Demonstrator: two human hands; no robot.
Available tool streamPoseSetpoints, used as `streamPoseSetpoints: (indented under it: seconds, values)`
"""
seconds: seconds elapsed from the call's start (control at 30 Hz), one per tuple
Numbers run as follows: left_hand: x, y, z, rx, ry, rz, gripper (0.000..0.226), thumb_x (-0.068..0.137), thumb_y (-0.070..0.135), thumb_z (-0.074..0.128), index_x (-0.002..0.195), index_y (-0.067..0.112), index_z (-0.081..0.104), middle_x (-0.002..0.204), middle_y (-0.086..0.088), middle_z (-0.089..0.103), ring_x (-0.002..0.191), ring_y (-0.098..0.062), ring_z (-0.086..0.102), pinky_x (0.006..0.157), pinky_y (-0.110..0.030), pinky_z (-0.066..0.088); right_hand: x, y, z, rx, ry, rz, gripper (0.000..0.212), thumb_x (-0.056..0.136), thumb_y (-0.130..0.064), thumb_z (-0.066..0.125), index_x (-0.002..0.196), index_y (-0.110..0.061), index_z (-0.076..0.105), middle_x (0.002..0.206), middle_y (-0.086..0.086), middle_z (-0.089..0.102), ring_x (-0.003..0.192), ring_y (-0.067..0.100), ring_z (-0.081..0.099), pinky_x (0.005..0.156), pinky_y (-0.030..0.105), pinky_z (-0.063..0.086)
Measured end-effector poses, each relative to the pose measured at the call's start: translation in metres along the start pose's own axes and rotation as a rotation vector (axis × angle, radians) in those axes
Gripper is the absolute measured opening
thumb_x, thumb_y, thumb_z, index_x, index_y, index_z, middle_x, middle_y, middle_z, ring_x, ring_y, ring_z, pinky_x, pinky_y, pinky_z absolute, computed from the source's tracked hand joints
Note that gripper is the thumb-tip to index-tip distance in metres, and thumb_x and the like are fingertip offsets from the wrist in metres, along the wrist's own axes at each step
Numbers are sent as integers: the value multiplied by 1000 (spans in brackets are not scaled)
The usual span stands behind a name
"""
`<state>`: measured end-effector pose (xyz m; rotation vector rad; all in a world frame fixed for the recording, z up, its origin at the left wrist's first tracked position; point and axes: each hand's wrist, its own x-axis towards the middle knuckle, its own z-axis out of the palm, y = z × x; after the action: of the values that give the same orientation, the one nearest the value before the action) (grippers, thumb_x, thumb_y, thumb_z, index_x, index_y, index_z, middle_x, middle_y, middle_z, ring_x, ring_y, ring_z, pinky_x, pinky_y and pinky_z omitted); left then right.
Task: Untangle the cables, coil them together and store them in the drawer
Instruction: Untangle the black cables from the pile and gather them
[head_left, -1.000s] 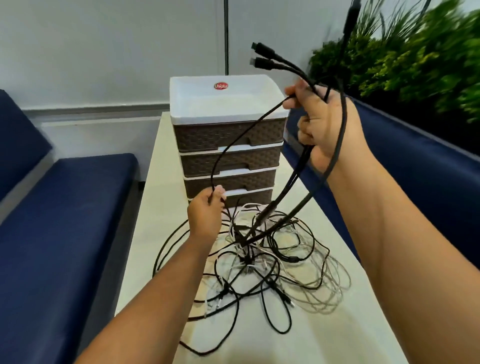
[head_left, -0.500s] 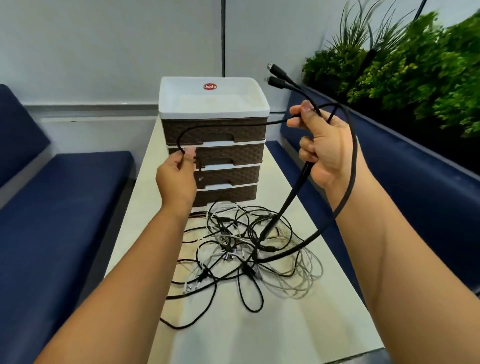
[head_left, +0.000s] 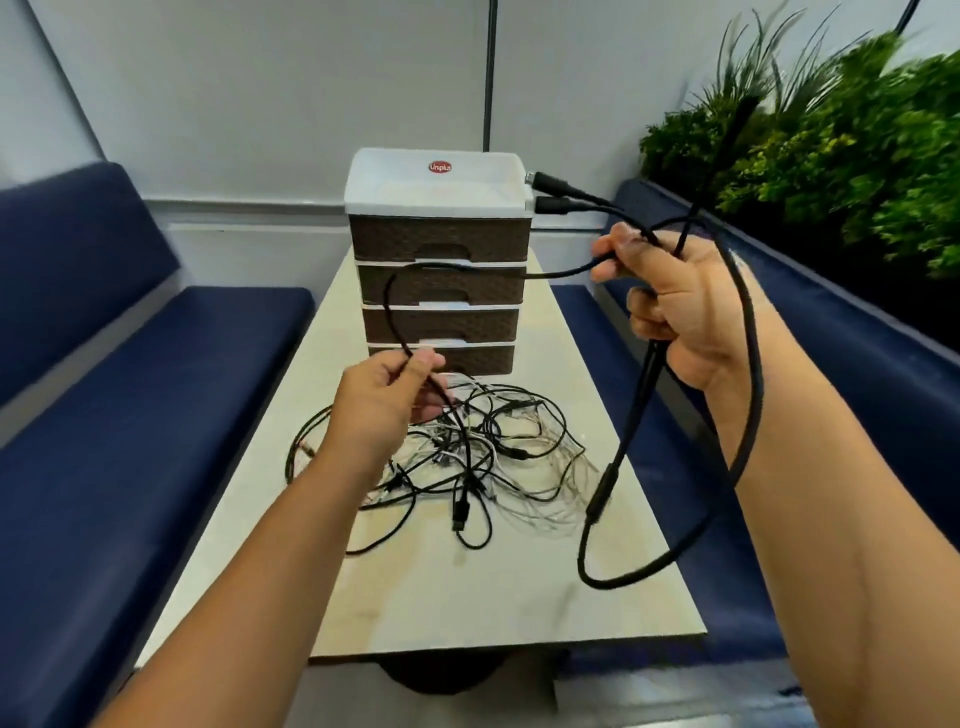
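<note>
A thick black cable (head_left: 748, 415) hangs in a long loop from my right hand (head_left: 675, 301), which grips it at chest height; two of its plugs stick out to the left above my fingers. A thinner black strand arcs from that hand across the drawer fronts to my left hand (head_left: 384, 400), which pinches it just above the pile. The tangle of black and white cables (head_left: 483, 457) lies on the table in front of the drawer unit (head_left: 441, 249), a brown four-drawer tower with a white top; all its drawers look closed.
The narrow beige table (head_left: 467, 597) runs away from me, its near edge in view. Dark blue benches (head_left: 130, 415) flank it on both sides. Green plants (head_left: 831, 156) stand behind the right bench. A grey wall is at the back.
My left hand has dropped from drawer height down to the pile, still pinching the thin strand. The thick cable's loop now hangs free of the tangle on the right. The camera pulled back.
</note>
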<state>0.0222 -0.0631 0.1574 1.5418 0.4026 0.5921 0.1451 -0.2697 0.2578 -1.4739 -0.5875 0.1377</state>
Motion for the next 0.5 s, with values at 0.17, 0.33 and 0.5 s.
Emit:
streamPoseSetpoints:
  seconds: [0.17,0.33,0.5]
  values:
    - [-69,-40,-15,206,-257,-299,19,98,19,57,115,16,63,111,0,71,103,-17,68,87,-34,55,-45,1,-18,-178,-167,101,21,96,-21,59,94,-4,71,80,9,70,39,5,29,37,17,24]
    - [-110,-20,-27,287,-310,-79,69,90,-3,44,139,46,43,143,30,42,135,12,30,107,-25,30,-82,18,-18,-301,-226,201,16,93,-18,64,85,-8,74,70,8,71,46,12,30,46,24,23]
    - [-147,-14,8,160,-524,-140,57,81,33,60,137,34,47,128,16,63,121,1,55,95,-15,43,-102,49,-1,-315,-305,317,18,91,-16,66,84,-1,72,69,26,61,44,14,23,46,27,15]
